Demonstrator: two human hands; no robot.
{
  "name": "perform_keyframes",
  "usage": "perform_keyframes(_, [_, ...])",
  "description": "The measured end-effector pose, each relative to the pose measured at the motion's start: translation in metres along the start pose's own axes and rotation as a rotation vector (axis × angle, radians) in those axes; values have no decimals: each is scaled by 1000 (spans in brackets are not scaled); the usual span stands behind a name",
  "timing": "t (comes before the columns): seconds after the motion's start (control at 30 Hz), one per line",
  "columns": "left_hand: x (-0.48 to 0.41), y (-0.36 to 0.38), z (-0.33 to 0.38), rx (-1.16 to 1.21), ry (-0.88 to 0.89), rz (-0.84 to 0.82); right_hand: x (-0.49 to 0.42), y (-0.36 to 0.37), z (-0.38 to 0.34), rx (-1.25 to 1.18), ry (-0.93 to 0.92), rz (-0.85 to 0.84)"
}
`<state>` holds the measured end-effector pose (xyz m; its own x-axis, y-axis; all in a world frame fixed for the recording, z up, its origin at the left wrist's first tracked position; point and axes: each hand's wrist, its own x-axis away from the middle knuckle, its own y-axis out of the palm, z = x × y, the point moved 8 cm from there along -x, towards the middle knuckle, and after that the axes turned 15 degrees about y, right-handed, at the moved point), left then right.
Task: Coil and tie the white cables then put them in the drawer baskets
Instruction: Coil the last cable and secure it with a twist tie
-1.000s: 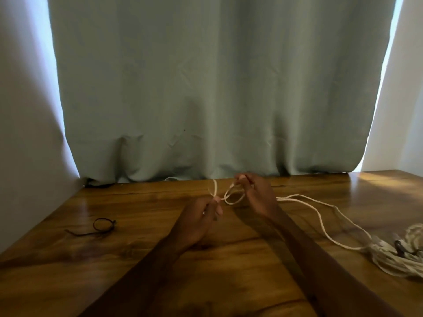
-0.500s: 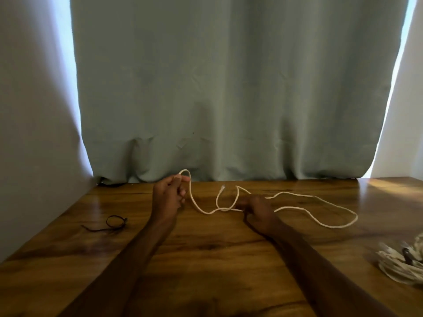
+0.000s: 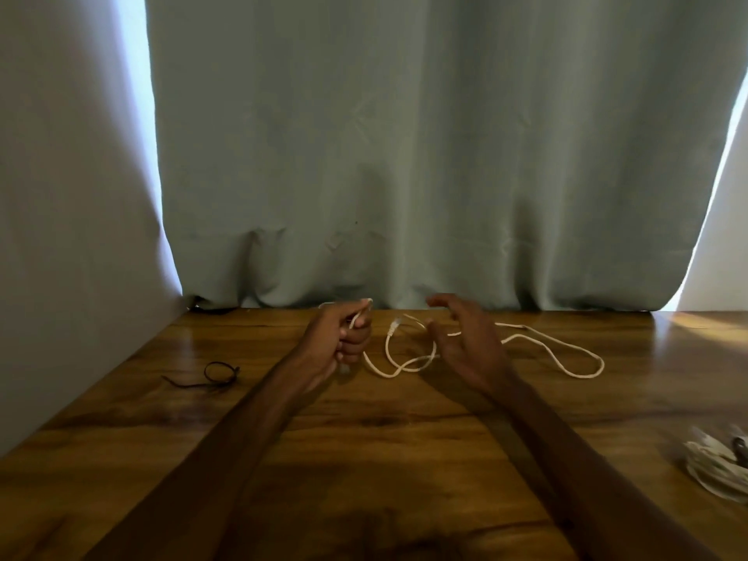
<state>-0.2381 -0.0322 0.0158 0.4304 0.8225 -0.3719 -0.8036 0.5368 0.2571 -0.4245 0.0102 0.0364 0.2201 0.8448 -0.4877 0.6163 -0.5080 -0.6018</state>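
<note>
The left hand (image 3: 338, 338) gripped the white cable (image 3: 558, 354); the right hand (image 3: 465, 342) hovered over it, fingers spread. A black tie (image 3: 218, 372) lay left, a coiled bundle (image 3: 716, 465) near right.

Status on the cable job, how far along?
Done: one coiled bundle of white cables lies at the wooden table's right edge. In hand: left hand grips the loose thin white cable; right hand is open over it. Left: coiling, tying (black looped tie lies unused), then drawer baskets, none in view.
</note>
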Motion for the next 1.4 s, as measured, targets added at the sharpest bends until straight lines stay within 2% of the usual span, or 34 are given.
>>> perform_keyframes(0.13, [8,29,-4,107,-78,-168,17,45,-18,-212,-38,-306])
perform_keyframes(0.23, [13,47,-3,216,-72,-243,27,68,-28,-412,-38,-435])
perform_keyframes(0.4, [14,56,7,326,-1,-239,34,82,-42,-468,-109,-434])
perform_keyframes(0.47, [11,53,11,319,29,-215,34,88,-40,-417,-103,-456])
perform_keyframes(0.57, [5,40,18,287,107,-118,34,95,-37,-267,-96,-489])
perform_keyframes(0.67, [3,23,25,248,157,-16,41,101,-41,-259,-99,-562])
perform_keyframes(0.93, [-2,-11,8,158,71,85,42,82,-57,-110,-218,-470])
perform_keyframes(1.2, [-6,-34,7,-107,89,214,41,67,-55,-91,-243,-459])
perform_keyframes(1.4, [0,-25,-4,-300,15,71,43,50,-64,-207,-291,-457])
